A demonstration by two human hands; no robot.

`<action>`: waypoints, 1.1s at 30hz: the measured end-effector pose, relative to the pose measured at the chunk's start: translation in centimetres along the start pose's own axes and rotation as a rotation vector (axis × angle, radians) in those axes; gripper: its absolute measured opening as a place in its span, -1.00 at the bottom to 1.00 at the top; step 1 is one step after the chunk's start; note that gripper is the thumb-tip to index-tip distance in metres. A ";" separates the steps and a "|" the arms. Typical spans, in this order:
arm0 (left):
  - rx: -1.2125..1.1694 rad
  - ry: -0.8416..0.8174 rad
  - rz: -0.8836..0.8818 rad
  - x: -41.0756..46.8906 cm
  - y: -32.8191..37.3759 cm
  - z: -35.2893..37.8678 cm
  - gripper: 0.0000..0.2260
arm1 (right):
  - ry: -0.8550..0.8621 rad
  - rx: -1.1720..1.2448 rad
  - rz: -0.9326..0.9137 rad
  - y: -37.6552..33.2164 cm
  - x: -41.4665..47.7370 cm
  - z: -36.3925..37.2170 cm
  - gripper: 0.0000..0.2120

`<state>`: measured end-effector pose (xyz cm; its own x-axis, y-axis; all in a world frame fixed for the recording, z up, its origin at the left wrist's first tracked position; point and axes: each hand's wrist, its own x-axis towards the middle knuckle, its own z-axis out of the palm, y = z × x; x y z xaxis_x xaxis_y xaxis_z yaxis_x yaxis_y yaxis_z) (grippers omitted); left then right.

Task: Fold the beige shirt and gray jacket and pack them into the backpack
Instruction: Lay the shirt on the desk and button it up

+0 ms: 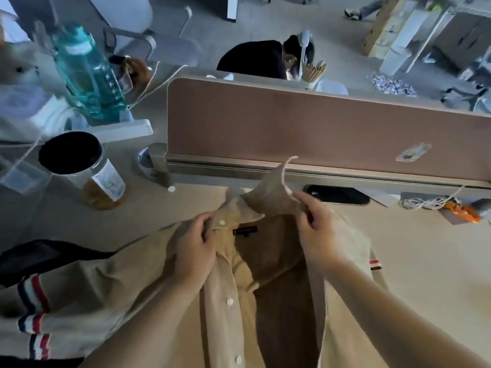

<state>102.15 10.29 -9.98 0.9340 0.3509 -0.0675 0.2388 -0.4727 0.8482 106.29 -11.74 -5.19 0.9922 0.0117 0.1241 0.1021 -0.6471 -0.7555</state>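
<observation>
Collar halves of the beige shirt [228, 328] are pinched, one in the left hand [194, 251], one raised in the right hand [318, 229], likely to square the open front flat on the desk [425, 274] before folding.

Both forearms are bare and are stretched forward, drawn somewhat closer together toward the hands. The left forearm [148, 314] is seen rising from the lower left, the right forearm [398, 309] from the lower right corner. The left hand [195, 251] is turned with its back upward, and its fingers are curled onto the front edge of the shirt [225, 288] just below the collar. The right hand [320, 232] is held slightly farther forward, with its back also shown. Its thumb and forefinger are pinched on the pale collar edge, which is lifted, and its remaining fingers are curled. The two hands are kept apart.
</observation>
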 end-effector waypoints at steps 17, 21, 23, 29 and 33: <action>0.514 -0.336 -0.177 0.5 -2.1 2.0 -0.49 | -0.337 -0.407 0.288 5.1 -2.1 5.3 -0.81; 0.359 -0.275 -0.188 0.9 -2.5 3.5 -0.38 | -0.317 -0.346 0.231 5.3 -1.7 5.5 -0.81; 0.290 -0.282 -0.222 1.1 -3.0 4.1 -0.44 | -0.368 -0.445 0.190 5.2 -2.1 5.9 -0.64; 0.324 -0.266 -0.227 2.0 -3.7 4.5 -0.75 | -0.294 -0.501 0.224 4.7 -1.7 6.6 -0.73; 0.282 -0.160 -0.124 1.6 -2.4 3.7 -0.82 | -0.225 -0.382 0.165 3.9 -0.6 5.7 -0.81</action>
<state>104.10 8.99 -14.13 0.9178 0.2990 -0.2611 0.3961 -0.6470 0.6515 106.47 -9.94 -11.93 0.9881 0.0224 -0.1519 -0.0502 -0.8878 -0.4575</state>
